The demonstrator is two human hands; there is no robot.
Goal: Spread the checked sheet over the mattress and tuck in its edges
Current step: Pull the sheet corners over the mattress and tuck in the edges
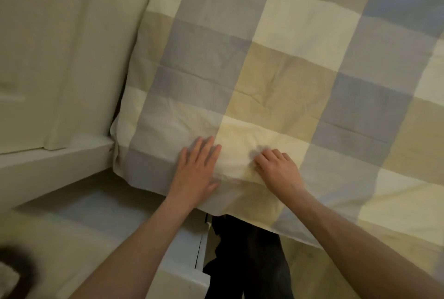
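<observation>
Here one checked sheet (288, 58) in blue, tan and cream covers the mattress, its near edge hanging over the side. Two hands at that edge: left hand (194, 174) flat, fingers straight, pressing it; right hand (276, 171) curled, pinching fabric

A checked sheet (288, 63) of pale yellow, tan and grey-blue cloth squares lies spread over the bed, with some creases, and its border hangs down over the near edge. The left hand (197, 171) rests flat on the sheet near this edge, fingers straight. Just beside it, the right hand (276, 169) grips a small bunch of the cloth with curled fingers. At the left are a cream hanging cloth (60, 58) and a white ledge (48, 164).
</observation>
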